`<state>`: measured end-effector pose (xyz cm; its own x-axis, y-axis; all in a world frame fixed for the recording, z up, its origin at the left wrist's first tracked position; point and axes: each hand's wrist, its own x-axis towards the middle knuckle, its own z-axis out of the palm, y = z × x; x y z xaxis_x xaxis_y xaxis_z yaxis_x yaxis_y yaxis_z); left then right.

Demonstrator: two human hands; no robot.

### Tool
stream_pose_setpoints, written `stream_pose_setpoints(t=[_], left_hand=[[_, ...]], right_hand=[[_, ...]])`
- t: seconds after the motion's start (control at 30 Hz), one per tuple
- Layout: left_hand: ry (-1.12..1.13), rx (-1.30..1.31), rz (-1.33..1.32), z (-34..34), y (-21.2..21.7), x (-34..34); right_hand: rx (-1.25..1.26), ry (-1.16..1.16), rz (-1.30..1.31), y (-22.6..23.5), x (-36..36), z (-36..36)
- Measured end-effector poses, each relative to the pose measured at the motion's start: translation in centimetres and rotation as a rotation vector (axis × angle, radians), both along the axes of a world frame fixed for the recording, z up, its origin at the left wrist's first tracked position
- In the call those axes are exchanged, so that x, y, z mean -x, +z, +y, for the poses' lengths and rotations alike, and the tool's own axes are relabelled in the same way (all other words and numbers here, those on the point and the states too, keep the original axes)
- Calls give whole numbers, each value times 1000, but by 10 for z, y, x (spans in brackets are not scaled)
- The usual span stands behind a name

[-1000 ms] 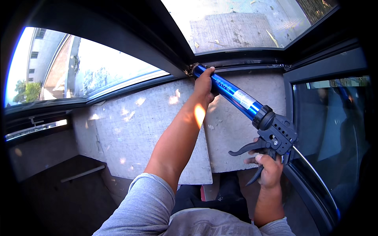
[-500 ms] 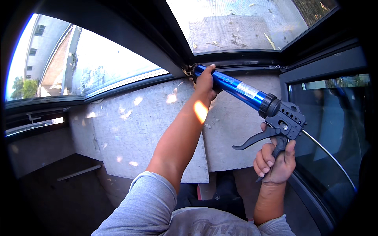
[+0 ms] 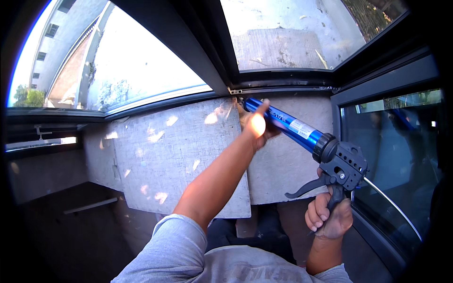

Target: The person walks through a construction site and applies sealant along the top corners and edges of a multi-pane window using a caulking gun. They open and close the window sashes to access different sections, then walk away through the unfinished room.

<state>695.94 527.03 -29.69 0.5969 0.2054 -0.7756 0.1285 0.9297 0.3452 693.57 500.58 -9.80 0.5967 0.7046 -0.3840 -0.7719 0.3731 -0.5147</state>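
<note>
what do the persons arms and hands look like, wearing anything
Both hands are bare: no gloves, rings or watch show on the left hand or the right hand. The forearms are bare too. A light grey sleeve covers the left upper arm to about the elbow, and a strip of the same grey fabric shows at the right arm near the lower edge.

Blue caulking gun [image 3: 306, 141], tilted, nozzle up-left

White label [image 3: 300, 128] on blue cartridge [image 3: 283, 123]
</note>
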Motion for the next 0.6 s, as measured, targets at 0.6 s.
stream_pose_setpoints(t=[0.6], left_hand=[[-507, 85, -454, -4, 237, 180]], right_hand=[[658, 178, -75, 24, 35, 58]])
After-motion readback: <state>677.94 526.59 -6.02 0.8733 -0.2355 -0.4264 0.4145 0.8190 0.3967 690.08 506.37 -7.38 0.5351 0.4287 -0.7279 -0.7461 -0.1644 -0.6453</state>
